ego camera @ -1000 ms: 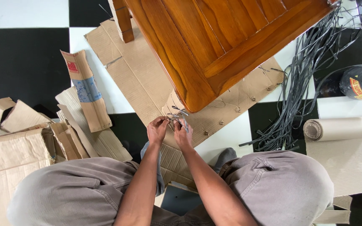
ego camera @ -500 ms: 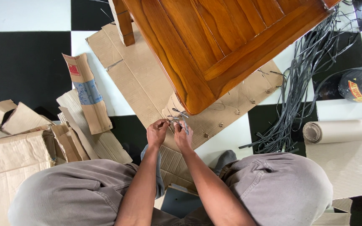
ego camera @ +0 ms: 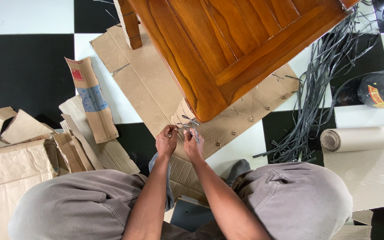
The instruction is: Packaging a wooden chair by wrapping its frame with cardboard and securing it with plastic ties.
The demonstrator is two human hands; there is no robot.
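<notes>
Cardboard (ego camera: 156, 91) lies under the table (ego camera: 232, 44) at frame centre. Both hands, left hand (ego camera: 166, 141) and right hand (ego camera: 194, 145), pinch a grey strap (ego camera: 187, 123) at its edge. Several knots (ego camera: 250, 119) to the right look tied; this one seems unfinished.

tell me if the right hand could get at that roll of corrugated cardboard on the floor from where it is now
Probably yes. The right hand is busy pinching the grey strap at the cardboard sheet, but the cardboard roll lies in the open beyond the right knee, with only loose straps nearby.
</notes>
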